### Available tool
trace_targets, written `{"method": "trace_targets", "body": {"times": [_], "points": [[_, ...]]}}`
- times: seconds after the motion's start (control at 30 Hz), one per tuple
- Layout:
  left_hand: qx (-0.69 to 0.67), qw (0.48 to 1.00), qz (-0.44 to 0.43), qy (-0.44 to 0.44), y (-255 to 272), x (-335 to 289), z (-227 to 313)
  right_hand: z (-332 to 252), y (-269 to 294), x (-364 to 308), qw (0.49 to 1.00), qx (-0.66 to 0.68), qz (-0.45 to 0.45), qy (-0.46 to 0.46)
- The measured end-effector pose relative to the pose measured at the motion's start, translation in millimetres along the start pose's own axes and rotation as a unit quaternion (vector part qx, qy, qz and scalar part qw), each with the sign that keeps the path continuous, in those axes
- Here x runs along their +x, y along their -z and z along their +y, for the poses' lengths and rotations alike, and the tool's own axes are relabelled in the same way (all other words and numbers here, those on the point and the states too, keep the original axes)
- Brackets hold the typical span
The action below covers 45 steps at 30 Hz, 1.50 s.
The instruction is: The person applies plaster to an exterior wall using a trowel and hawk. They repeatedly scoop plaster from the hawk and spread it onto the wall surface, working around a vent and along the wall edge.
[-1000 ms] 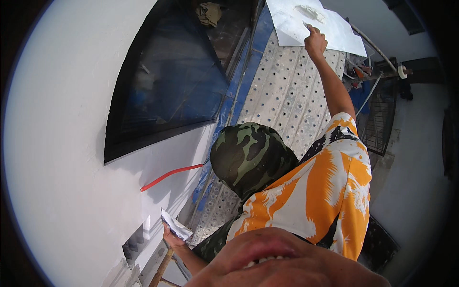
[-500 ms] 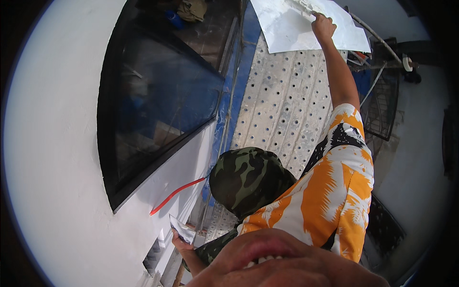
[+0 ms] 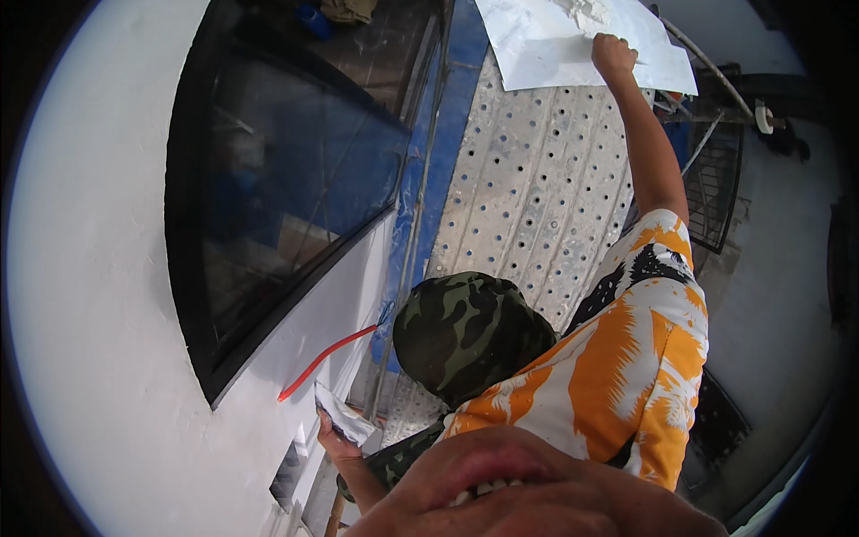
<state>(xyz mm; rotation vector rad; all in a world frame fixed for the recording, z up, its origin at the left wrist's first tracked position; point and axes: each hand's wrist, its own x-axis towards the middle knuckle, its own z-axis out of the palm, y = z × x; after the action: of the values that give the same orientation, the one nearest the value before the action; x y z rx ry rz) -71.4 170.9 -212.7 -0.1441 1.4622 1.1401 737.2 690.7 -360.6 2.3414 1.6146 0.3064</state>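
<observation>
At the far end of the perforated metal plank, my right hand reaches out, closed in a fist over a white sheet. Whatever the fist grips is hidden. A lump of white paste lies on the sheet just beyond the knuckles. Low on the left, close to the white wall, my left hand is closed round one edge of a flat pale plate with white smears, held tilted. Part of that plate's grip is hidden by the fingers.
A black-framed window fills the left side, and a red tube sticks out of the wall below it. My camouflage-covered knee is in the middle. Scaffold poles stand at the upper right; blue sheeting lines the plank.
My right hand has shifted slightly right and down on the sheet; the pale thing that showed beyond its fingers is no longer visible. My left hand has moved slightly left with the plate.
</observation>
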Motion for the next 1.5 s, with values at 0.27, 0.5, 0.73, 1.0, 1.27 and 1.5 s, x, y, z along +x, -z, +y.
{"method": "trace_targets", "body": {"times": [0.27,0.5,0.73,1.0,1.27,1.5], "points": [[0.028,0.998,0.033,-0.05,-28.8,-5.9,18.6,-4.7,-25.7,70.4,0.982,0.185,0.022,-0.015],[-0.016,0.997,-0.021,-0.077,-79.2,6.1,26.3,4.0,8.0,19.3,0.966,0.247,-0.023,0.077],[-0.186,0.963,-0.162,-0.106,-216.3,32.7,26.0,-78.1,101.8,-125.6,0.38,0.923,-0.059,-0.007],[-0.241,0.96,-0.129,-0.069,-334.0,36.8,23.2,-229.2,302.8,-309.3,0.185,0.875,-0.113,0.433],[-0.297,0.931,-0.133,-0.164,-250.9,-13.6,44.3,-261.8,366.4,-338.3,0.466,0.483,0.022,0.741],[-0.223,0.903,0.009,-0.368,-172.6,-81.3,62.0,-280.9,407.3,-369.6,0.431,0.474,0.019,0.768]]}}
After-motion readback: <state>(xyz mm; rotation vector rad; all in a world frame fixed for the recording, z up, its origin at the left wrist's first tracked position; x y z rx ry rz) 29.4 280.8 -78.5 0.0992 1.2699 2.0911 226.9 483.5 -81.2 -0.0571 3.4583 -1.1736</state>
